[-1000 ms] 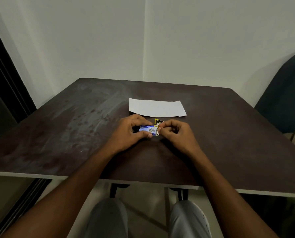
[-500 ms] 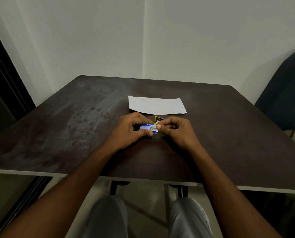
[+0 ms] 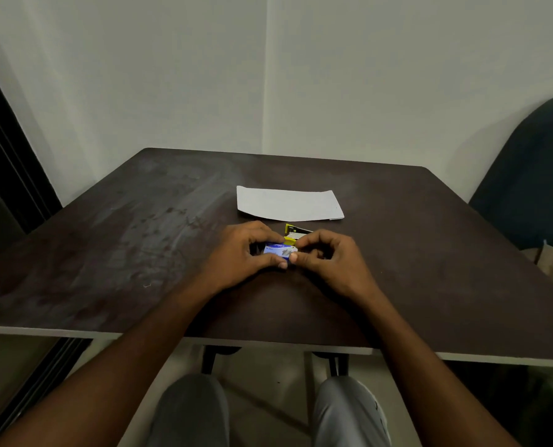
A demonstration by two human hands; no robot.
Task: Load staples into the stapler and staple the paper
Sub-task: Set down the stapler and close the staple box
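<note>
Knees in grey trousers (image 3: 191,411) are seen nearest, below the near edge of the dark table (image 3: 107,253). Further in, a small blue staple box (image 3: 280,250) is held just above the tabletop between both hands. It is pinched by the left hand (image 3: 236,253) with the thumb on the near side and the fingers curled over the far side. The right hand (image 3: 329,259) is closed at the box's right end, its fingertips (image 3: 293,258) pressed together on what appears to be the flap or inner tray (which of the two cannot be made out).

The box is judged to be light, thin card, easily crushed, so it is best held by its long edges while the end is worked open. The staple strip inside should be stiff yet brittle, likely to snap if bent, and is best taken by its sides.

Just behind the hands, a yellow and black stapler (image 3: 296,230) lies on the table, partly hidden by the fingers; whether it is open cannot be told. It is probably rigid and heavier, safely gripped around its body.

Beyond it, a white sheet of paper (image 3: 288,204) lies flat, apart from the stapler. It is thin and limp, and is best lifted at a corner.
</note>
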